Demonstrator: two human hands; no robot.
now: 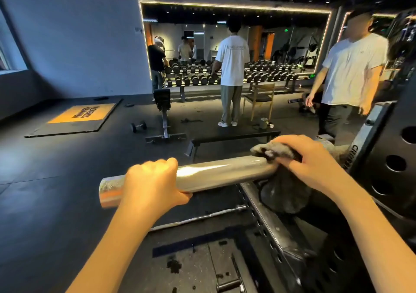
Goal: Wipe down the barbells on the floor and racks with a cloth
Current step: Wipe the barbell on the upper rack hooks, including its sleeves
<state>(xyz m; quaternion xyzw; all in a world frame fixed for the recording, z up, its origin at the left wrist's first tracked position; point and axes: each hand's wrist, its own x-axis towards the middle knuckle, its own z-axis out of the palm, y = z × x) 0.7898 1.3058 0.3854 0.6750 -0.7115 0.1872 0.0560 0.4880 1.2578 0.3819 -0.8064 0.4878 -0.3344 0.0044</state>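
A racked barbell's thick steel sleeve (220,172) runs across the middle of the view, its end pointing left. My left hand (153,184) grips the sleeve close to that end, fingers curled over the top. My right hand (308,157) holds a dark grey cloth (273,149) wrapped round the sleeve's inner end, beside the rack upright; more cloth hangs below the bar. A second thin barbell (198,218) lies on the floor under the sleeve.
The black power rack (387,148) stands at the right, its base beam (267,220) running toward me. A flat bench (234,135) sits just beyond the bar. A person in a white shirt (351,72) stands near right; another (233,67) faces the dumbbell rack (265,76). An incline bench (163,112), a chair and a loose dumbbell stand farther off.
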